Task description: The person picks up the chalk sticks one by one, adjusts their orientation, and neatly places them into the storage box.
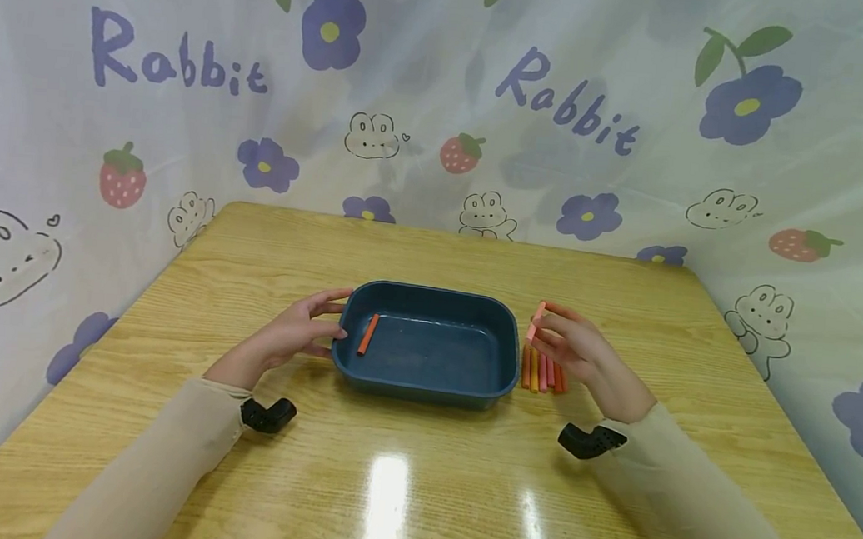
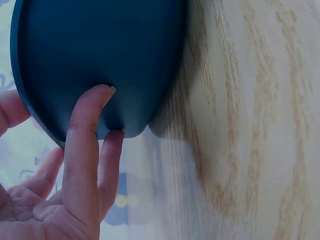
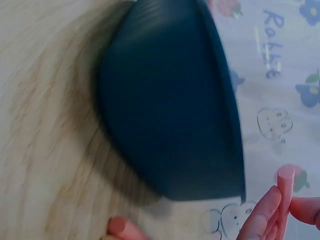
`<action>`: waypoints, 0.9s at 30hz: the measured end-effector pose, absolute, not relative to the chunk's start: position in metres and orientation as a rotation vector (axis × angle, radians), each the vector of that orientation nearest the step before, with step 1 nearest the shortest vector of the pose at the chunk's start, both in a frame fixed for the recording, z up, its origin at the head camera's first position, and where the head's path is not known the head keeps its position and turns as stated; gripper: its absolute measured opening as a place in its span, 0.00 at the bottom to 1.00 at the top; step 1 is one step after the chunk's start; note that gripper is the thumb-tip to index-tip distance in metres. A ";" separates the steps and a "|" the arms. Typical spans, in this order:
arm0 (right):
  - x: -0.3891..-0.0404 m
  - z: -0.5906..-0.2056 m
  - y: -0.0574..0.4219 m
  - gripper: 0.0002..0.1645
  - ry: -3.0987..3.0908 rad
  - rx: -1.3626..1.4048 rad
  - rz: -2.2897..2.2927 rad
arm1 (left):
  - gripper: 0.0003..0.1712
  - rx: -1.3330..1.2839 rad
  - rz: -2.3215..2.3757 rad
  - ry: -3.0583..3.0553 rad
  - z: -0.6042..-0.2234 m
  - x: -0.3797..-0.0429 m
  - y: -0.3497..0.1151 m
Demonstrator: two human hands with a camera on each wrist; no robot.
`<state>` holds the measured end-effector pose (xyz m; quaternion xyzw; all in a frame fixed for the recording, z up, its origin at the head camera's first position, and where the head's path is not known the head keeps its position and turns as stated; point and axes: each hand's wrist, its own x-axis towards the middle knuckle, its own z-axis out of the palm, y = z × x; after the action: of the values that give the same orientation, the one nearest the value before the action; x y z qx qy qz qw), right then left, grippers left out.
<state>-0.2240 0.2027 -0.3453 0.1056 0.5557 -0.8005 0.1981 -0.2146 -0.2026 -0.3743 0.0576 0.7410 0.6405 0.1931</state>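
A dark blue rectangular bin (image 1: 423, 388) stands on the table, with one orange-red chalk stick (image 1: 368, 334) lying inside near its left end. My left hand (image 1: 298, 324) is at that end; in the left wrist view its fingers (image 2: 82, 145), fairly straight, touch the outer wall. Just past the bin's right end, my right hand (image 1: 569, 340) pinches a pink chalk stick (image 1: 536, 323) between fingers and thumb, held tilted above the table. Below that hand several chalk sticks (image 1: 535, 371) in orange, yellow, pink and red lie side by side, partly hidden by the hand.
The wooden table (image 1: 297, 477) extends around the bin on all sides. A white printed curtain (image 1: 430, 77) hangs behind and along both sides. A black wrist device (image 1: 268, 415) sits on the left sleeve, and another black device (image 1: 591, 441) on the right.
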 end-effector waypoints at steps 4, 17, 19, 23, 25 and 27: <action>-0.228 -0.338 0.193 0.41 1.554 0.269 -2.221 | 0.39 0.174 1.796 2.079 -0.373 -0.213 -0.203; -0.240 -0.317 0.156 0.38 1.547 0.222 -2.136 | 0.40 0.169 1.794 2.080 -0.372 -0.212 -0.203; -0.242 -0.314 0.150 0.38 1.527 0.241 -2.135 | 0.40 0.170 1.797 2.079 -0.371 -0.211 -0.203; -0.247 -0.310 0.137 0.34 1.484 0.274 -2.141 | 0.40 0.168 1.802 2.078 -0.371 -0.211 -0.203; -0.249 -0.309 0.131 0.29 1.478 0.291 -2.141 | 0.40 0.164 1.800 2.082 -0.371 -0.211 -0.203; -0.251 -0.310 0.125 0.24 1.482 0.292 -2.128 | 0.40 0.164 1.797 2.086 -0.371 -0.210 -0.204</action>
<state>-0.2505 0.1246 -0.3098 0.1078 0.5479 -0.7869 0.2627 -0.2104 -0.2036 -0.3708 0.0583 0.7425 0.6395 0.1903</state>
